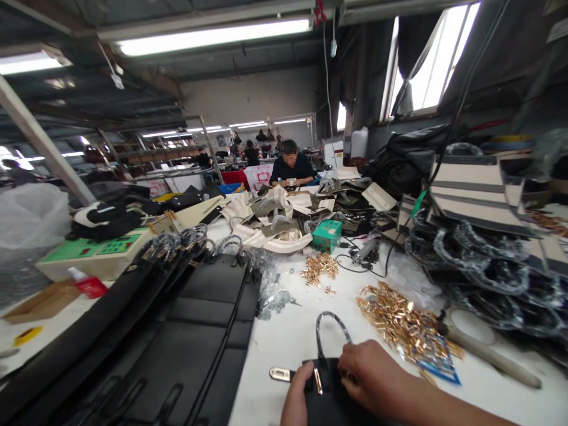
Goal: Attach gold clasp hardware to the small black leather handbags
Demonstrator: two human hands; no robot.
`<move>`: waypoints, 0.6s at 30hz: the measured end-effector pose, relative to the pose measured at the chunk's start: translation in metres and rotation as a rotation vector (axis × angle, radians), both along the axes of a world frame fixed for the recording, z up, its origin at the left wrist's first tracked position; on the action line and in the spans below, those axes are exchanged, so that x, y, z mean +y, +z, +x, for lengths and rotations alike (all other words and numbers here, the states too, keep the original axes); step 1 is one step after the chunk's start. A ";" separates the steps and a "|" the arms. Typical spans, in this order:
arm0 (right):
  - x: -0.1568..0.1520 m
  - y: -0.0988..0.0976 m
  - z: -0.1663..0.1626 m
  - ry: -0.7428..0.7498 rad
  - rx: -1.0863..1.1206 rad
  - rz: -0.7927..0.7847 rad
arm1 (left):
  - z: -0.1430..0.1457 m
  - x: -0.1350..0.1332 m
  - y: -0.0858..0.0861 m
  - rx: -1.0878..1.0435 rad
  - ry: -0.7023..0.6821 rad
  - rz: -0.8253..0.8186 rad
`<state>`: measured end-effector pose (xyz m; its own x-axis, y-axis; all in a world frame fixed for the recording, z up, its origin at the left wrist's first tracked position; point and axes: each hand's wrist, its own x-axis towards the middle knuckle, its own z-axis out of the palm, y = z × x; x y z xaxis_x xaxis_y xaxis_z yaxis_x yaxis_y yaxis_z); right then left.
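Note:
A black handbag panel (326,390) lies at the table's near edge, with a plastic-wrapped loop handle (332,316) standing up from its top. To its left sticks out a strap end with a gold metal plate (280,374); an upright gold bar (318,381) sits on the panel. My left hand (296,399) grips the panel's left side, its thumb beside the bar and its other fingers hidden. Near the handle's right base, my right hand (373,373) is closed with curled fingers against the panel. What is pinched in them is hidden.
Stacked black bag panels (195,331) cover the left. Loose gold fittings (403,319) lie right of the handle, near a mallet-like tool (492,349). A green box (327,236) stands beyond a smaller gold pile (319,269). Across the table sits a co-worker (293,165).

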<state>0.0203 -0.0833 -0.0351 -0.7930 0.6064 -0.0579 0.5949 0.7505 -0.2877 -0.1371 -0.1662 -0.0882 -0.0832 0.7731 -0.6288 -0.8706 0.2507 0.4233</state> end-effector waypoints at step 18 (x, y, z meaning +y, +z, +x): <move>0.001 -0.028 0.006 0.060 -0.010 0.007 | 0.016 -0.013 0.013 -0.108 0.007 0.036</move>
